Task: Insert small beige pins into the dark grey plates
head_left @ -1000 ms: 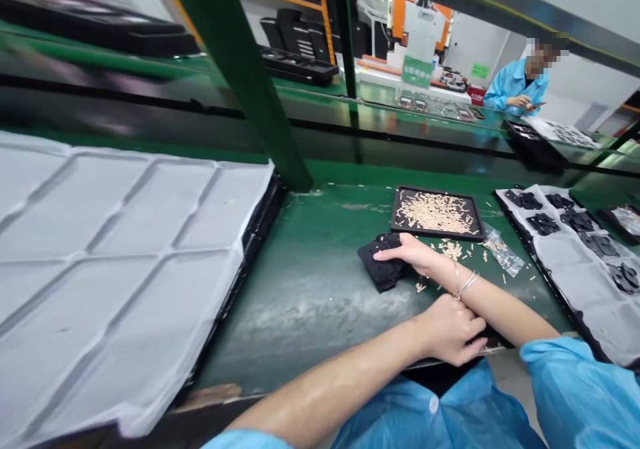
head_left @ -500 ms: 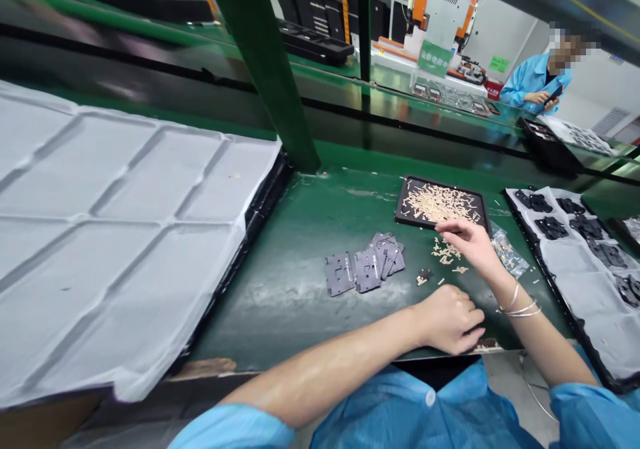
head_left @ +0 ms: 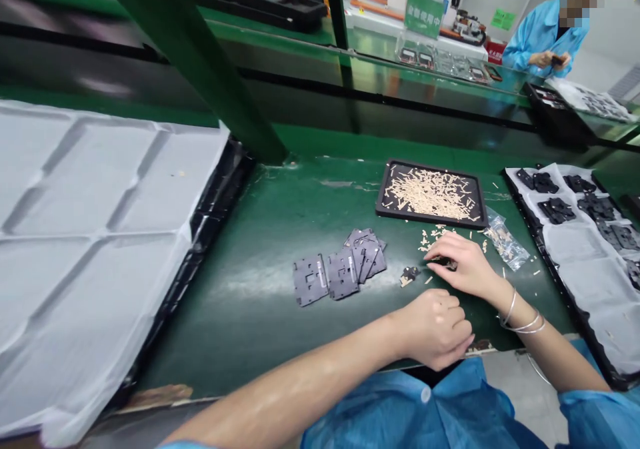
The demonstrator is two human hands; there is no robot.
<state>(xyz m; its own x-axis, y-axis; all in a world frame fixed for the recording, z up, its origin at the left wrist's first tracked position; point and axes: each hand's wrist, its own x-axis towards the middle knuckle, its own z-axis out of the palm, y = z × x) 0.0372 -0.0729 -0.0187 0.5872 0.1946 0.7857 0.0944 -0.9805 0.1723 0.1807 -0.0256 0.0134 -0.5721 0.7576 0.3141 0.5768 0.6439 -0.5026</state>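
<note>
My left hand (head_left: 436, 329) lies near the bench's front edge, curled into a fist with the knuckles up. Its palm side is hidden, so anything in it cannot be made out. Just beyond it, my right hand (head_left: 463, 264) is low over the bench, thumb and fingers curved but apart. Its fingertips are close to a small black part (head_left: 410, 273) with a pale strip by it. Loose pale strips (head_left: 429, 237) lie beyond those fingers, partly covered by the hand. To the left are several flat dark-grey plates (head_left: 310, 280), some overlapping in a pile.
A black tray (head_left: 381, 204) of pale strips stands behind my right hand, with a clear plastic bag (head_left: 507, 239) beside it. Cloth-lined trays flank the bench: one right (head_left: 570, 252) with black parts, one left (head_left: 75, 289). A green post (head_left: 200, 62) rises behind. Across, a person (head_left: 543, 36) holds something dark.
My right hand has come down and nearer, from beside the strip tray to the small black part. My left fist stays near the edge. The view has shifted a little.
</note>
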